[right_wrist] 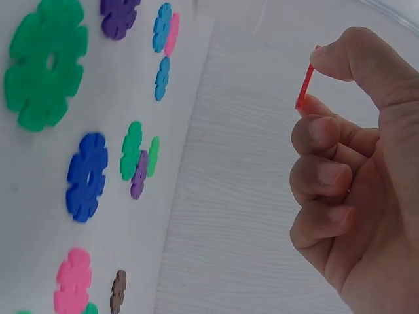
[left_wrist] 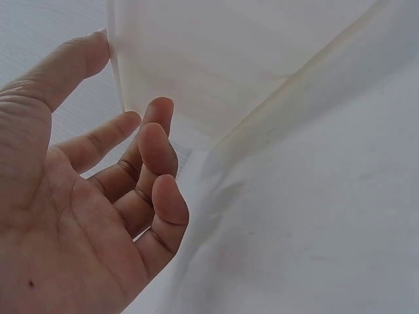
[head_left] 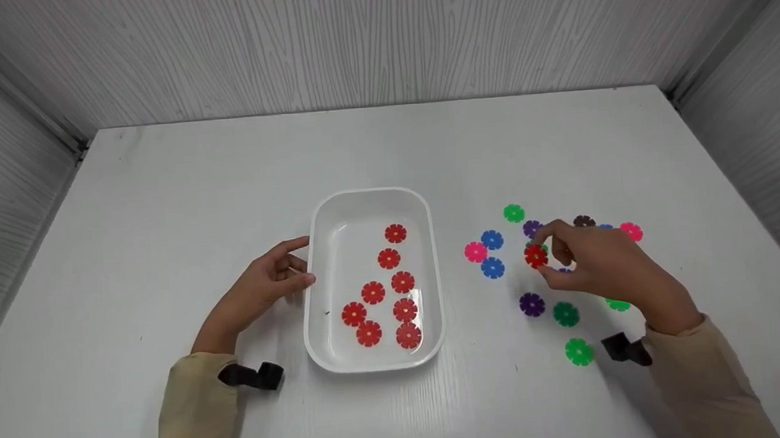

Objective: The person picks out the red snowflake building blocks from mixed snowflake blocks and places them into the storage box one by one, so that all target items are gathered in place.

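My right hand [head_left: 592,256] pinches a red snowflake disc [head_left: 536,257] between thumb and forefinger, above the coloured discs on the right. The right wrist view shows this disc [right_wrist: 305,85] edge-on, with the other fingers curled beneath the pinch. At the left side of the white tray [head_left: 345,248], my left hand [head_left: 266,279] touches the rim with thumb and forefinger tips. Its remaining fingers are loosely bent beside the wall, as the left wrist view shows. Several red discs [head_left: 403,282] lie flat in the tray, mostly toward its right and near parts.
Right of the tray lie scattered discs: blue [head_left: 493,268], pink [head_left: 476,252], purple [head_left: 532,304], dark green [head_left: 566,314], light green [head_left: 579,352] and brown [head_left: 584,221]. My right hand covers part of this group. Grey wood-grain panels [head_left: 381,46] enclose the white table [head_left: 194,182].
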Motion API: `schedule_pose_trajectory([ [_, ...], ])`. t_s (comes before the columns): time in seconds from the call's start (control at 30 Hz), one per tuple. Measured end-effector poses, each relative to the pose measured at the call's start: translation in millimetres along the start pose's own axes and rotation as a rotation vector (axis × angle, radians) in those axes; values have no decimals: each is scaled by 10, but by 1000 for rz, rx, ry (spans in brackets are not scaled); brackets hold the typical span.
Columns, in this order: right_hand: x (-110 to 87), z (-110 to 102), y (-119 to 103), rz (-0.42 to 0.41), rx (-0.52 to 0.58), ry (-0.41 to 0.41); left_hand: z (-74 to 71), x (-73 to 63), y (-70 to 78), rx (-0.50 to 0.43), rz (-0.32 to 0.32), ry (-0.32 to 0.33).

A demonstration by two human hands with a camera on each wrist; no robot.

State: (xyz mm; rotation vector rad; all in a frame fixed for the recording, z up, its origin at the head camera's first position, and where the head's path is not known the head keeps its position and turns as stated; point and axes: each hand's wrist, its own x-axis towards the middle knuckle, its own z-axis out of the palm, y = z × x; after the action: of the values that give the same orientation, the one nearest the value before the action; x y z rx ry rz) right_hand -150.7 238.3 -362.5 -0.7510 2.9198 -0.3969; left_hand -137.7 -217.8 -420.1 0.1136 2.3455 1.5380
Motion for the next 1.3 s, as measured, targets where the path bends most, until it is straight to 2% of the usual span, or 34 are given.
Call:
schedule_pose_trajectory([
  [0.23,225,48,-300,-59,62,-6,-2,-19,-30,9,-3,6],
  [0.53,512,86,-697,-121,107,5,-9,-21,-12,-36,3,-9],
  [0.8,668,161,-944,-229,112,23,0,-12,-15,-22,13,-10],
  [0.97,701,223,-1098,-255,106,-22,-7,-5,-32,-8,6,-6],
  [1.1,704,290,-1210,-259,101,-88,-8,0,-49,-15,2,-10],
  [1.3,706,382,-1332,-317,50,-133,-10,3,-25,-27,7,-17],
])
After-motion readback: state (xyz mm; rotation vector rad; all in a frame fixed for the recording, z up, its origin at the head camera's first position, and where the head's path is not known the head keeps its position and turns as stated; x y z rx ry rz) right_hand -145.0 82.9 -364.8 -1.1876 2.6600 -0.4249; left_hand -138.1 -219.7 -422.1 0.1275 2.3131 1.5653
